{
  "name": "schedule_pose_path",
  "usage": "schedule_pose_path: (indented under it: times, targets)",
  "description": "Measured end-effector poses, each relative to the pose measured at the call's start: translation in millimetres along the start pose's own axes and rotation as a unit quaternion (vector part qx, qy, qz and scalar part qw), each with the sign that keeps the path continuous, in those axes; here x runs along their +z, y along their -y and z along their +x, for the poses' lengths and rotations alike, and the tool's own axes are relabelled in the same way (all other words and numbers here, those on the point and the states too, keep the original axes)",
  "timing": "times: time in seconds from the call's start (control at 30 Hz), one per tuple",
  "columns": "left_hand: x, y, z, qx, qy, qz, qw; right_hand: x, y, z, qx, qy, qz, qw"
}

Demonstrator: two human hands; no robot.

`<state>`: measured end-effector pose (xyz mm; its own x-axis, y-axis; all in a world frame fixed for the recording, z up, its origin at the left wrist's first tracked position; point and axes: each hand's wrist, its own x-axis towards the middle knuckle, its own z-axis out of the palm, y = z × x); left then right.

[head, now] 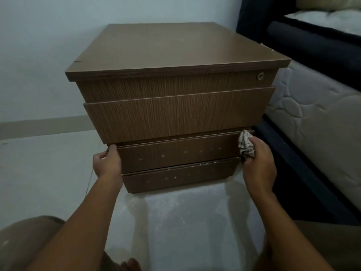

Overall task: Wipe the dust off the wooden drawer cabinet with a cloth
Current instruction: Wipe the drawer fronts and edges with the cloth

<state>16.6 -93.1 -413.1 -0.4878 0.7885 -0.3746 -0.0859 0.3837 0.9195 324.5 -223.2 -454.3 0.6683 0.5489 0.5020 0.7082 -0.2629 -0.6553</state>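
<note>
A brown wooden drawer cabinet point(172, 114) stands on the pale floor in front of me, with several drawer fronts stacked below its flat top. My left hand point(107, 163) grips the left end of the third drawer front, fingers hooked over its top edge. My right hand point(258, 161) is shut on a crumpled checked cloth point(245, 145), pressed against the right end of the same drawer front. White dust specks line the top edges of the two lowest drawers.
A bed with a dark frame point(304, 45) and a quilted white mattress point(316, 118) stands close on the cabinet's right. A pale wall point(48, 45) is behind. Glossy floor point(185, 222) lies between me and the cabinet. My knees show at the bottom corners.
</note>
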Motion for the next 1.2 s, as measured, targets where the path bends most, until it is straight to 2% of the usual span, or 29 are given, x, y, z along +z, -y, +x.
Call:
schedule_pose_path:
  times: [0.2, 0.53, 0.97, 1.2]
  targets:
    - [2.0, -0.8, 0.1, -0.002, -0.009, -0.008, 1.000, -7.6, -4.7, 25.6, 0.018, -0.017, -0.033, 0.999]
    - [-3.0, 6.8, -4.5, 0.024, -0.015, 0.002, 1.000, -14.5, -4.0, 44.2, 0.038, 0.094, -0.011, 0.995]
    - [-7.5, 7.7, -5.3, 0.053, 0.007, 0.018, 0.998, -1.0, 38.5, 38.0, -0.119, 0.206, -0.081, 0.968]
    - [-15.4, 15.9, -7.0, 0.082, 0.031, 0.023, 0.996, 30.0, 80.3, 3.9, -0.167, 0.221, -0.066, 0.959]
